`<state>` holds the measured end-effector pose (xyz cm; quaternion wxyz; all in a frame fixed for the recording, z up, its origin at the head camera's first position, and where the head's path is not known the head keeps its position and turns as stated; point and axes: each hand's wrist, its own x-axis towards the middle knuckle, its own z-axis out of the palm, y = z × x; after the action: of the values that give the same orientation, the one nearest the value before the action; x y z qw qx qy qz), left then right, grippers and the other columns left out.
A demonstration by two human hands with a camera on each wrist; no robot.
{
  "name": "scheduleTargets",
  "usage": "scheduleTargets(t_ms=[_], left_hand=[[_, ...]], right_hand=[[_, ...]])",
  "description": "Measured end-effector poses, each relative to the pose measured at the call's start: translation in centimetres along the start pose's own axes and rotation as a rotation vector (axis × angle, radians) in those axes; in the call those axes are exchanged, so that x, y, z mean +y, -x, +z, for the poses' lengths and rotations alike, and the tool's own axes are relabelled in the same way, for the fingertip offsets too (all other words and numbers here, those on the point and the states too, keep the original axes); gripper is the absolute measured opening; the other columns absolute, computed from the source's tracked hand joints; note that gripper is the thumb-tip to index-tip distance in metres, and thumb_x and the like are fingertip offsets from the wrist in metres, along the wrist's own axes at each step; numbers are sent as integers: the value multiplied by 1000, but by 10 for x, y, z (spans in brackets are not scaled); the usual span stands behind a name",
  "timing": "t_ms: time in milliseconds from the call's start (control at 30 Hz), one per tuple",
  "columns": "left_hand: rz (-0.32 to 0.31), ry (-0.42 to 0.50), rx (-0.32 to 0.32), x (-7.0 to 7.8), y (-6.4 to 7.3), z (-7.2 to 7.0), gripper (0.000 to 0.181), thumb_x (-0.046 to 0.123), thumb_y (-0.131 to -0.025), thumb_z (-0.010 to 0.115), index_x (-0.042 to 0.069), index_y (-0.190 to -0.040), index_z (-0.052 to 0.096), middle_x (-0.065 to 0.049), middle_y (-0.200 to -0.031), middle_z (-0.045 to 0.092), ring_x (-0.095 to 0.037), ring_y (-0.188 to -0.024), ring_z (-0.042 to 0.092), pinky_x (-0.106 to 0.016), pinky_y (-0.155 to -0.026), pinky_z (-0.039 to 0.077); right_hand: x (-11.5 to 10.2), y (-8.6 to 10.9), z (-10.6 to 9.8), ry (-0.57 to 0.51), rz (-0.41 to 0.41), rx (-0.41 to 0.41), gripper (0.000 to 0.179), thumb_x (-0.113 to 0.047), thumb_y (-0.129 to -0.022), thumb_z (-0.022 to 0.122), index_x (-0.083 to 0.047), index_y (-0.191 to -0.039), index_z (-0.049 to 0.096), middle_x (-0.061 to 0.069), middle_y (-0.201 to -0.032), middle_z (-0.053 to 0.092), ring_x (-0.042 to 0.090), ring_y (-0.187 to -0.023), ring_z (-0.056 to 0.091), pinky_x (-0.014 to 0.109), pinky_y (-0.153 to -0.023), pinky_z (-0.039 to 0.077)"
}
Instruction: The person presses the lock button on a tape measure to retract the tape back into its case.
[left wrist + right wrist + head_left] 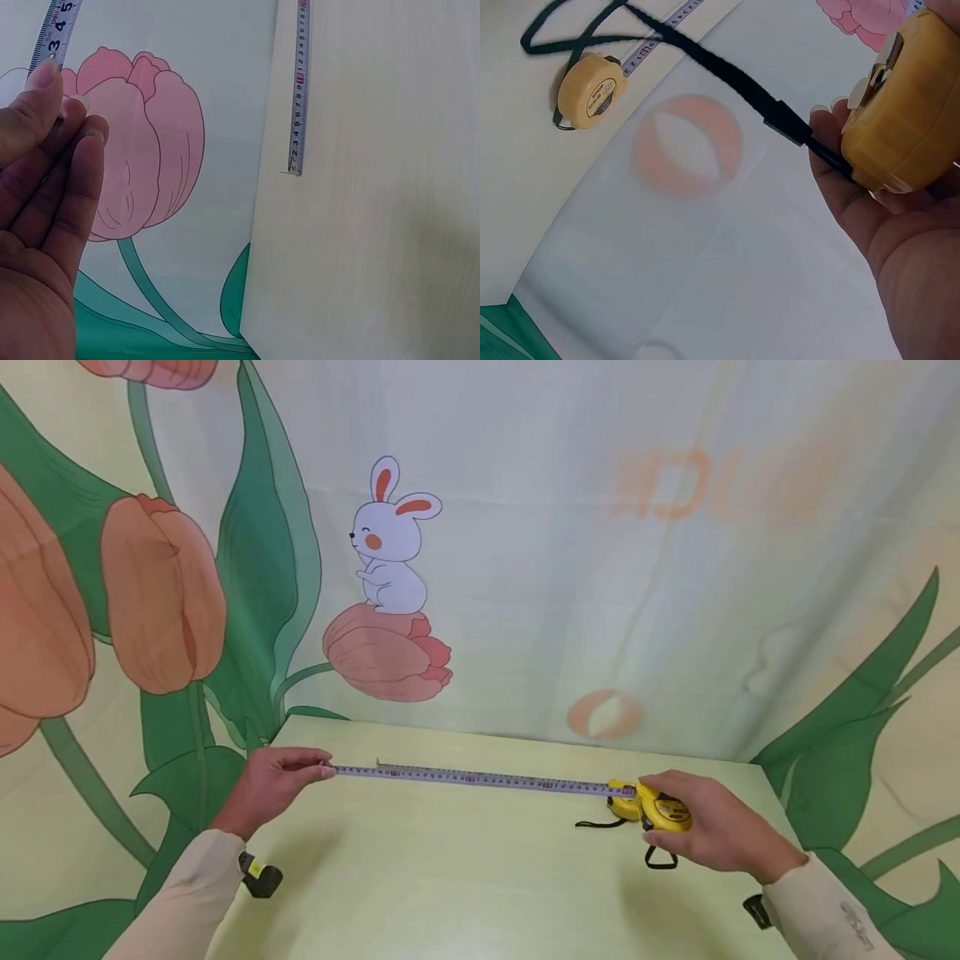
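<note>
I have the left hand (pixel 272 783) pinching the tape strip (pixel 442 777), the right hand (pixel 716 822) gripping its yellow case (pixel 667 812); the strip runs sideways between them, above and roughly parallel to a second tape measure (pixel 591 94) on the table (pixel 450 877).

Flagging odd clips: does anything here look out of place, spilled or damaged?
Nothing stands out: the left hand and right hand hold one tape extended; a second tape rests extended on the table.
</note>
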<state>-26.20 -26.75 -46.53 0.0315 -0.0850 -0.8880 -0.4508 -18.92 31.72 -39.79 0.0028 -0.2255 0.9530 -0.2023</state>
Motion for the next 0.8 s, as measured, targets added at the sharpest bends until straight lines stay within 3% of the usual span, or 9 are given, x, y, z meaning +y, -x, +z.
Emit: scheduleTargets(t_ms=[500, 800], left_hand=[[9, -27, 10, 11, 3, -2, 31, 30, -96, 76, 9, -118, 79, -12, -115, 80, 4, -96, 65, -28, -84, 55], [15, -36, 14, 4, 3, -3, 31, 31, -96, 76, 10, -117, 80, -10, -114, 80, 2, -97, 65, -32, -86, 56]], right_hand=[[1, 2, -3, -5, -19, 23, 61, -28, -85, 86, -4, -137, 63, 7, -127, 70, 7, -94, 61, 24, -78, 56], [0, -1, 0, 27, -21, 24, 62, -29, -85, 86, -5, -137, 64, 6, -128, 70, 7, -95, 61, 26, -80, 55]])
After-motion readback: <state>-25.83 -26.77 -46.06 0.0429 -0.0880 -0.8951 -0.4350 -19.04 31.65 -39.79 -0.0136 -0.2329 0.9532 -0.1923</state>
